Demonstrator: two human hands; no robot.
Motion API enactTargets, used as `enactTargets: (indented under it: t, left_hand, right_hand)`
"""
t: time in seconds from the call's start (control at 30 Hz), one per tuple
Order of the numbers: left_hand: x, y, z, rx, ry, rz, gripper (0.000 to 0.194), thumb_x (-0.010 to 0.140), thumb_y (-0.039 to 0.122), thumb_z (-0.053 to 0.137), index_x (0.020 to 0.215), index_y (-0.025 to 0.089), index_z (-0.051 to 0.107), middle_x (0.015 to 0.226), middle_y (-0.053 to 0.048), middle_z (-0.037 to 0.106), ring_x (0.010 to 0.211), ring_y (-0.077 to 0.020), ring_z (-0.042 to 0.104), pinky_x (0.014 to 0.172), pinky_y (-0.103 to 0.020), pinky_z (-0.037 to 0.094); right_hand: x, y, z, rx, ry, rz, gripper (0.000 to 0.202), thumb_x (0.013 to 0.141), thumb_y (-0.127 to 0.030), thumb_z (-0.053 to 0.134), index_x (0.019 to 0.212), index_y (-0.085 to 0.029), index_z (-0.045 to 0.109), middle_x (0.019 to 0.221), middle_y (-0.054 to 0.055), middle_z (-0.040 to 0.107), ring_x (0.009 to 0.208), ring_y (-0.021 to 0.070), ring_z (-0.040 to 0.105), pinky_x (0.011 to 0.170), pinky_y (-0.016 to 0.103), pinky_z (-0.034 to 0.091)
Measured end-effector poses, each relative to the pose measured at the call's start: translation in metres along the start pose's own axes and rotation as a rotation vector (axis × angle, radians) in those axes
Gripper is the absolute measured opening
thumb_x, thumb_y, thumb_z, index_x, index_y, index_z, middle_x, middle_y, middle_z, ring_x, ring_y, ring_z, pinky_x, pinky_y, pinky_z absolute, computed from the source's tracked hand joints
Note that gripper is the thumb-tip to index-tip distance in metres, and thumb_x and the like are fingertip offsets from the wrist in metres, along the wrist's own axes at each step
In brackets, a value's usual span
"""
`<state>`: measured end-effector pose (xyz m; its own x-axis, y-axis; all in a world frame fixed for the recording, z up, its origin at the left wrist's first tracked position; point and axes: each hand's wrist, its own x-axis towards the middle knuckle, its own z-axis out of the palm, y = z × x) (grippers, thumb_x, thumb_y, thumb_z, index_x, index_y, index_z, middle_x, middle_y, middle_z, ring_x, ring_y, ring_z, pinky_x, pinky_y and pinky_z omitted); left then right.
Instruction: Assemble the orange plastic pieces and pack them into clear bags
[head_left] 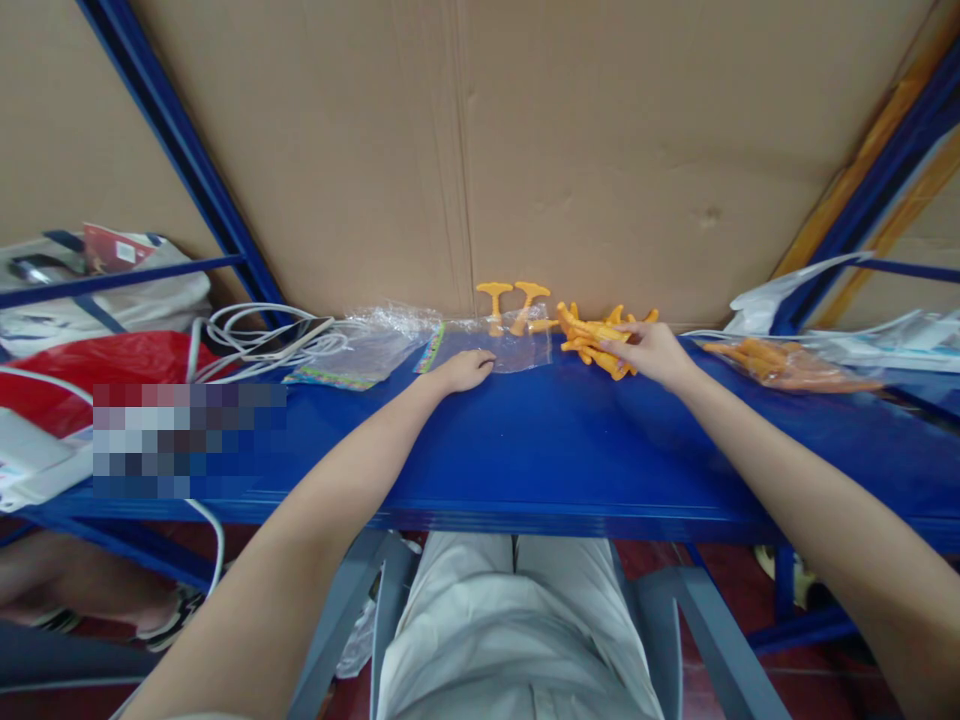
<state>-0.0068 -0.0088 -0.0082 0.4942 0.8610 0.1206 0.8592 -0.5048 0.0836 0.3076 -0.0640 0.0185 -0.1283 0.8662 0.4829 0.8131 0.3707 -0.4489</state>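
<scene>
My left hand [471, 370] rests on the near edge of a clear plastic bag [517, 355], its fingers curled in against the film. Two orange T-shaped plastic pieces [495, 305] lie side by side at the bag's far edge, heads toward the cardboard. To the right, a heap of similar orange pieces [592, 335] sits directly on the blue table [555, 440]. My right hand [654, 350] reaches into this heap from the right, thumb and fingers closed around one piece; the fingertips are partly hidden among the others.
More clear bags with colourful header strips [360, 355] lie left of my left hand, beside coiled white cables [262, 335]. At right is a bag of orange pieces [787, 362]. A cardboard wall [480, 150] stands behind. Another person's leg [82, 580] shows at lower left.
</scene>
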Motion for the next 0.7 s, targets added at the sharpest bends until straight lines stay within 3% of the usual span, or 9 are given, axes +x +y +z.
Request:
enactTargets:
  t: [0.13, 0.3, 0.47, 0.7]
  left_hand:
    - [-0.001, -0.003, 0.000, -0.006, 0.008, 0.007, 0.048, 0.093, 0.027, 0.035, 0.134, 0.017, 0.060, 0.142, -0.003, 0.058, 0.134, -0.0190, 0.050, 0.116, -0.028, 0.033]
    - [-0.002, -0.003, -0.003, -0.028, -0.070, -0.045, 0.054, 0.095, 0.028, 0.031, 0.144, 0.017, 0.049, 0.153, -0.002, 0.045, 0.142, -0.0171, 0.039, 0.119, -0.028, 0.026]
    - [0.000, -0.006, -0.003, -0.040, -0.108, -0.055, 0.058, 0.092, 0.027, 0.031, 0.147, 0.015, 0.045, 0.155, -0.002, 0.039, 0.145, -0.0175, 0.034, 0.121, -0.029, 0.021]
    - [0.002, -0.012, -0.002, -0.131, -0.063, -0.033, 0.057, 0.087, 0.026, 0.038, 0.139, 0.016, 0.056, 0.148, -0.001, 0.050, 0.141, -0.0193, 0.041, 0.120, -0.028, 0.024]
  right_hand:
    - [0.001, -0.003, -0.001, 0.093, 0.012, -0.098, 0.041, 0.086, -0.040, 0.060, 0.116, -0.014, 0.072, 0.096, 0.010, 0.076, 0.081, 0.0262, 0.070, 0.070, 0.038, 0.056]
    - [0.003, -0.010, 0.005, -0.159, -0.055, -0.279, 0.037, 0.083, -0.025, 0.060, 0.118, -0.021, 0.072, 0.119, 0.010, 0.071, 0.105, 0.0293, 0.067, 0.091, 0.046, 0.052]
    - [0.006, -0.016, 0.013, -0.327, -0.166, -0.317, 0.039, 0.085, -0.017, 0.054, 0.120, -0.022, 0.071, 0.121, 0.009, 0.071, 0.112, 0.0286, 0.065, 0.094, 0.046, 0.049]
    - [0.013, -0.031, 0.017, -0.366, -0.239, -0.268, 0.034, 0.082, -0.012, 0.055, 0.109, -0.017, 0.075, 0.107, 0.010, 0.075, 0.102, 0.0266, 0.067, 0.089, 0.037, 0.050]
